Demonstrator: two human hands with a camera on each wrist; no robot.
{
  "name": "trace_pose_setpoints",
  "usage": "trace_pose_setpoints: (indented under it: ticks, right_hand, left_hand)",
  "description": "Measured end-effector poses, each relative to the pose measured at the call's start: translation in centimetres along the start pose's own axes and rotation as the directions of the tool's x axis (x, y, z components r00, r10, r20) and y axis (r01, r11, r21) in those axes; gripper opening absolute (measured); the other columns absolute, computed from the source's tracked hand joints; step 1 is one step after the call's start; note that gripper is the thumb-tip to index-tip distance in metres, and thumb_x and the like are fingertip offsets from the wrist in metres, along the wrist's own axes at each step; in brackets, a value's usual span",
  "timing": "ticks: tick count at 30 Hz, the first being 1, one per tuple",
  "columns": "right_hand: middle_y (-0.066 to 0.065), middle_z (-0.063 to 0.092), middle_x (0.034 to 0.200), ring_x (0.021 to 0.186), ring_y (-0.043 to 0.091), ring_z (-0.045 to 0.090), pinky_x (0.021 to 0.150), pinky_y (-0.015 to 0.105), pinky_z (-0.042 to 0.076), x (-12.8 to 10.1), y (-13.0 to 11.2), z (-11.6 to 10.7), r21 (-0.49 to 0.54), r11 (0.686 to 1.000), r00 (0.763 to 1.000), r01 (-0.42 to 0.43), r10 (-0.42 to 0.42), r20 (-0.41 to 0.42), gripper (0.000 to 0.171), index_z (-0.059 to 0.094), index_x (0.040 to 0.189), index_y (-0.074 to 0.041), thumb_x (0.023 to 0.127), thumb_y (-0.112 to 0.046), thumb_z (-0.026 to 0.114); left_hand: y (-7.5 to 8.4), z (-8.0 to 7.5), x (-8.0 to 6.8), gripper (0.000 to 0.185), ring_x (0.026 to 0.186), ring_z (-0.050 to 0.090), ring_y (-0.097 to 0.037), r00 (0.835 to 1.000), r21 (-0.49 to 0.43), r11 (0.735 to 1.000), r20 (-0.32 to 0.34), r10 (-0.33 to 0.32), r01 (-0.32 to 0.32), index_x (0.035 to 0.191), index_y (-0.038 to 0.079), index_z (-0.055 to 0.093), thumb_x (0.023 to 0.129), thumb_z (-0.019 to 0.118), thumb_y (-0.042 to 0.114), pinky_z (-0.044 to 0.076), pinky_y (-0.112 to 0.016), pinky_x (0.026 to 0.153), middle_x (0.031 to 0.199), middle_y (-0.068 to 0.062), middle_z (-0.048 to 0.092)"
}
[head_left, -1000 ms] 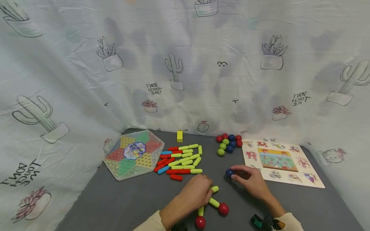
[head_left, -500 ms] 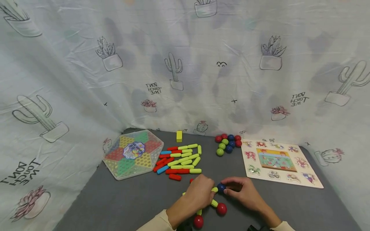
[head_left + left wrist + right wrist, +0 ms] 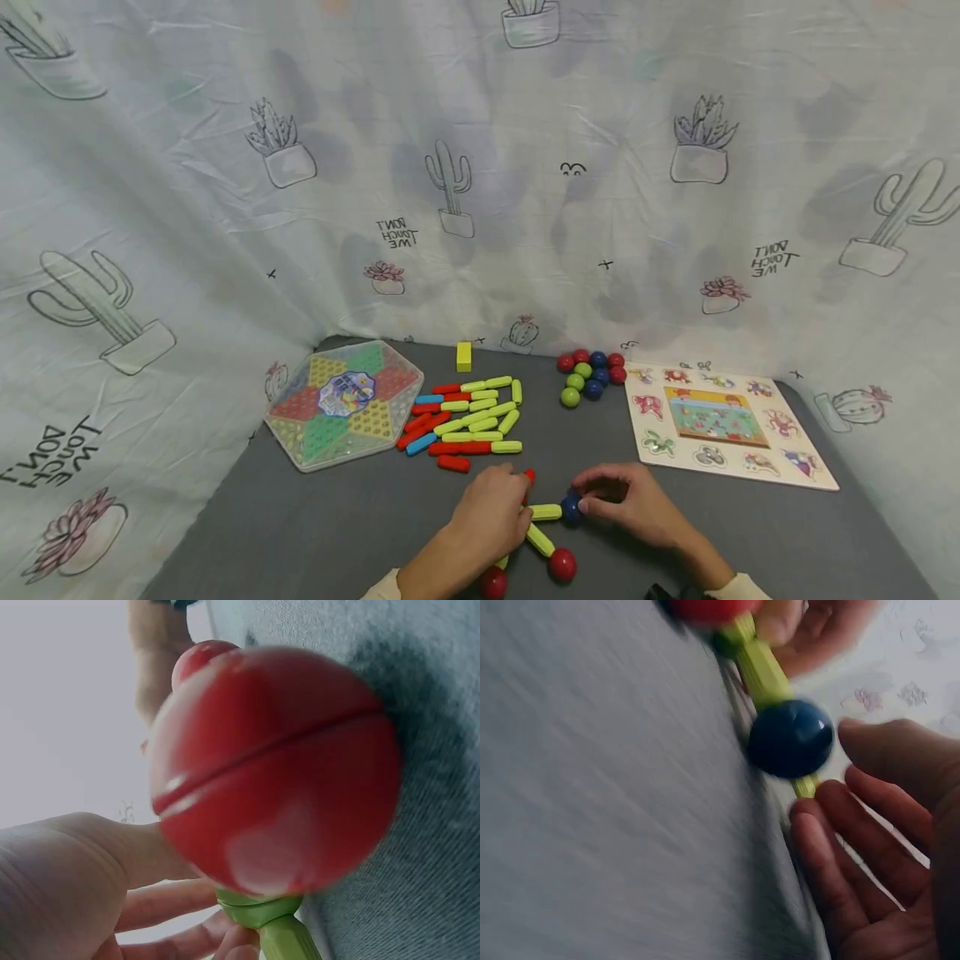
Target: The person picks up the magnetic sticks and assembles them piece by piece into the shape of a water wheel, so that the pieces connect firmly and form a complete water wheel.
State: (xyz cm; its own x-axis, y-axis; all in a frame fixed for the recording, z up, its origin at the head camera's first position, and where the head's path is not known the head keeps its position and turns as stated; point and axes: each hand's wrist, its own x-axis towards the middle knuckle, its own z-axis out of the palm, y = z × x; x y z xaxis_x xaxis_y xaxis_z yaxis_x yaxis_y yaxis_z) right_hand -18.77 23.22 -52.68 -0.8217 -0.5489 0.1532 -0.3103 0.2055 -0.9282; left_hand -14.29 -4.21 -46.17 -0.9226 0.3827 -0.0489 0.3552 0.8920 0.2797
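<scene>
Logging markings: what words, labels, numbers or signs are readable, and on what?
"DON'T TOUCH ME": mirrored, three times on the cloth backdrop; last word possibly WE.
"x": small crosses, same backdrop.
Round label on the hexagonal box: too small to read.
Blue ball and yellow-green stick: no text visible.

Box [image 3: 345, 406] left; sticks [image 3: 472, 436] centre; puzzle board [image 3: 716, 417] right; ball assembly [image 3: 541, 540] front

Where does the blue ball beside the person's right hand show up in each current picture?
Head: low, right of centre, the blue ball sits at the end of a yellow-green stick, beside the right hand.
Left wrist: not visible; a large red ball fills the middle.
Right wrist: right of centre, above the middle, up and left of the right hand.
Shared landmark: the left hand, in all three.
</scene>
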Motion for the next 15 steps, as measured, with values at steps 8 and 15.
trace_pose_setpoints:
  ticks: [8,15]
  right_hand:
    - [0.014,0.081,0.119,0.103,0.007,0.077,0.089,0.018,0.060,4.4,1.7,-4.3,-0.149,0.989,0.956,0.001,-0.044,-0.291,0.026,0.078,0.126,-0.005,0.101,-0.013,0.080]
    - [0.021,0.078,0.129,0.106,-0.002,0.074,0.091,0.012,0.056,7.6,2.6,-7.1,-0.156,0.984,0.902,-0.090,0.014,-0.432,0.040,0.074,0.135,-0.001,0.102,-0.022,0.081]
  left_hand:
    - [-0.3,0.1,-0.3,0.013,0.074,0.055,-0.011,0.999,-0.048,0.998,0.007,0.038,-0.038,0.082,0.017,0.079,0.093,0.086,0.018,0.052,-0.027,0.067,0.079,0.005,0.058]
    - [0.1,-0.4,-0.8,0.010,0.077,0.058,-0.013,0.999,-0.016,1.000,0.028,0.023,-0.022,0.088,0.016,0.080,0.093,0.086,0.019,0.058,-0.030,0.070,0.084,0.001,0.062]
